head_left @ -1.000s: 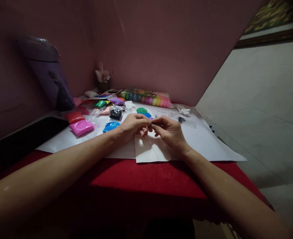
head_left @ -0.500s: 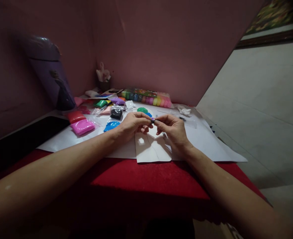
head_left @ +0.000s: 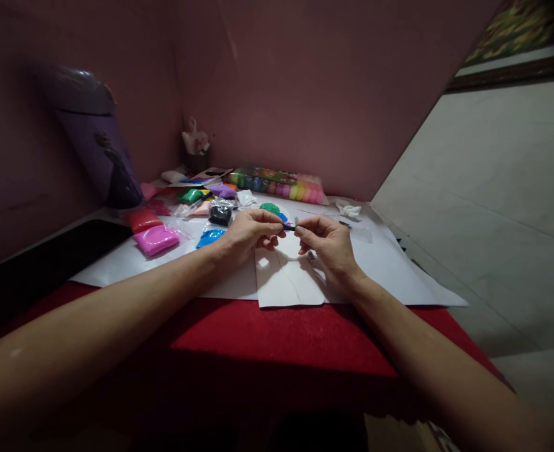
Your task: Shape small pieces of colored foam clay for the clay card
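Note:
Between my two hands runs a short, thin piece of black modelling clay (head_left: 288,228). My left hand (head_left: 254,235) pinches one end with thumb and forefinger, and my right hand (head_left: 326,243) pinches the other. Both are held over a white card (head_left: 288,282) with a faint line drawn on it. Past my fingertips, green clay (head_left: 270,208) and blue clay (head_left: 282,216) lie on the card's far part, with a bit of purple partly hidden by my hands. A bag of black clay (head_left: 221,215) sits left of my left hand.
A bag of blue clay (head_left: 209,238) and a bag of pink clay (head_left: 157,240) lie at the left, among several other coloured bags. A long multicoloured clay pack (head_left: 277,185) stretches along the back wall. Crumpled white tissue (head_left: 347,208) rests at the back right. Red cloth (head_left: 277,339) covers the table's front.
My fingertips have drawn slightly apart, and more of the black clay shows between them. The card and the bags have stayed where they were.

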Action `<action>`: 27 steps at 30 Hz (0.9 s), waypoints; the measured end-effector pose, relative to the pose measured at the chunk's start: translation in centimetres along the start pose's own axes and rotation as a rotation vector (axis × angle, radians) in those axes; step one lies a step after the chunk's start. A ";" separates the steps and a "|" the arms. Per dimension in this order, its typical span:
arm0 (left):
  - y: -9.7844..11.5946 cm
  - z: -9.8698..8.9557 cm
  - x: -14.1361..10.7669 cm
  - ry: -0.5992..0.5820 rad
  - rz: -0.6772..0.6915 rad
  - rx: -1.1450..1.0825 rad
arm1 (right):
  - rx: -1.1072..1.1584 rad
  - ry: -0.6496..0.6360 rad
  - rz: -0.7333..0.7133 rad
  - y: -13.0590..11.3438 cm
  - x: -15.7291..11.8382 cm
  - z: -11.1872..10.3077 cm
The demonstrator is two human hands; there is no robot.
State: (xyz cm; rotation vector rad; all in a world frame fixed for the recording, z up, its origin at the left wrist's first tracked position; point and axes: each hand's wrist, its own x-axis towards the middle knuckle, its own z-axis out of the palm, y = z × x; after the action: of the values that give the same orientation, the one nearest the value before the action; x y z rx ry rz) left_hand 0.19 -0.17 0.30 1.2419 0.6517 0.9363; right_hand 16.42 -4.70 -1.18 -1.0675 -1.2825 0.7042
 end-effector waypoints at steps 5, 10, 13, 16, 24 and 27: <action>-0.2 -0.2 0.0 -0.077 -0.005 0.014 | -0.027 -0.006 0.020 0.0 -0.1 0.0; -0.4 -0.4 0.0 -0.103 0.009 0.069 | -0.046 -0.022 0.011 0.1 -0.1 0.1; -0.4 -0.3 -0.1 -0.112 0.014 0.080 | -0.048 -0.031 0.004 0.1 -0.2 0.2; -0.4 -0.2 -0.1 -0.106 0.018 0.100 | -0.048 -0.049 0.014 0.1 -0.3 0.3; -0.1 0.0 -0.2 -0.084 0.024 0.135 | -0.065 -0.104 0.002 0.4 -0.5 0.4; 0.0 0.2 -0.3 -0.077 0.022 0.155 | -0.045 -0.108 0.012 0.3 -0.5 0.4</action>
State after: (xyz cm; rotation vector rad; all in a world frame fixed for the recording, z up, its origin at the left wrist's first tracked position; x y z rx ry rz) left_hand 0.16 -0.53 0.35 1.4182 0.6612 0.8641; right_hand 16.01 -4.91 -1.64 -1.0868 -1.3910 0.7541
